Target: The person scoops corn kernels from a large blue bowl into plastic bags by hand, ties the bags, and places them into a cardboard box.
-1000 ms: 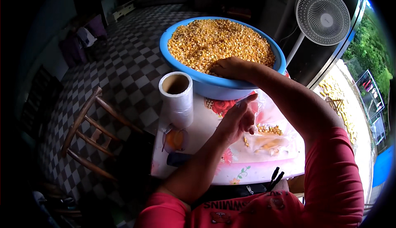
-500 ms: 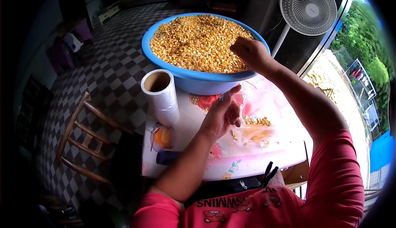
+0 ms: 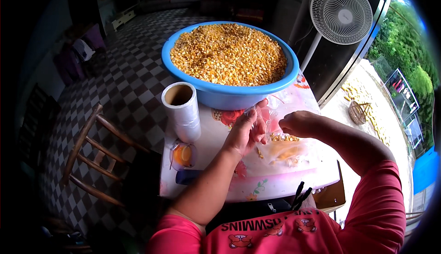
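My left hand [image 3: 249,129] is closed on the upper part of a clear plastic bag [image 3: 289,152], which lies on the table. Yellow corn kernels [image 3: 284,137] show in the bag. My right hand [image 3: 296,123] is a fist just right of the bag's mouth, its knuckles upward; whatever it holds is hidden. Beyond both hands stands a large blue basin [image 3: 229,99], heaped with loose corn kernels [image 3: 227,54].
A roll of clear plastic [image 3: 184,123] stands upright left of the basin on the floral-covered table [image 3: 271,185]. Near it are a small clear container [image 3: 183,155] with something orange and a dark blue object [image 3: 187,176]. A wooden chair [image 3: 94,148] is at left, a white fan [image 3: 341,12] at right.
My right fist has come from over the basin's right side down and toward me, to the bag's mouth. My left hand keeps its hold on the bag. The view has shifted slightly.
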A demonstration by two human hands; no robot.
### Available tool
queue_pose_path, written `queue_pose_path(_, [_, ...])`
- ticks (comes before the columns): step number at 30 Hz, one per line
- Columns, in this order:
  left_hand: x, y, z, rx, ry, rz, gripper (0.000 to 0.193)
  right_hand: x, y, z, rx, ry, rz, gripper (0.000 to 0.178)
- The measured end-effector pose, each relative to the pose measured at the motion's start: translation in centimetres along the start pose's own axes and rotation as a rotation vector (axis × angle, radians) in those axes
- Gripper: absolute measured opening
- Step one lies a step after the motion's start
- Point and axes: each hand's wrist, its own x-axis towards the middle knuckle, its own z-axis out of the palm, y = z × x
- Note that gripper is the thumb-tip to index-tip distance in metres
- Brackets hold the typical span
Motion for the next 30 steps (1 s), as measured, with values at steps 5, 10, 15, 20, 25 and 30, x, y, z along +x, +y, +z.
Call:
queue_pose_path(5, [0.1,-0.4,-0.5,0.024,0.033,-0.029,0.052,-1.4,2.1,-0.1,-0.085,-0.139,0.173,0.011])
queue_pose_path(10, [0.2,-0.5,-0.2,0.014,0.022,-0.026,0.050,-2.2,2.2,-0.5,-0.121,-0.157,0.134,0.006])
queue_pose_path(15, [0.3,-0.7,-0.8,0.019,0.033,-0.017,0.052,-0.5,-0.4,-5.6,0.344,0.346,-0.103,0.009])
queue_pose_path(20, [0.3,-0.9,-1.4,0.033,-0.012,-0.002,0.058,4.4,1.2,-9.5,0.353,0.609,0.135,0.015])
queue_pose_path(25, [0.6,-0.9,-0.9,0.018,-0.010,-0.008,0.059,9.9,4.7,-10.0,0.063,0.239,0.398,0.034])
queue_pose_path(30, [0.3,-0.8,-0.8,0.102,0.017,-0.018,0.056,14.8,2.0,-8.4,0.034,0.065,0.128,0.045])
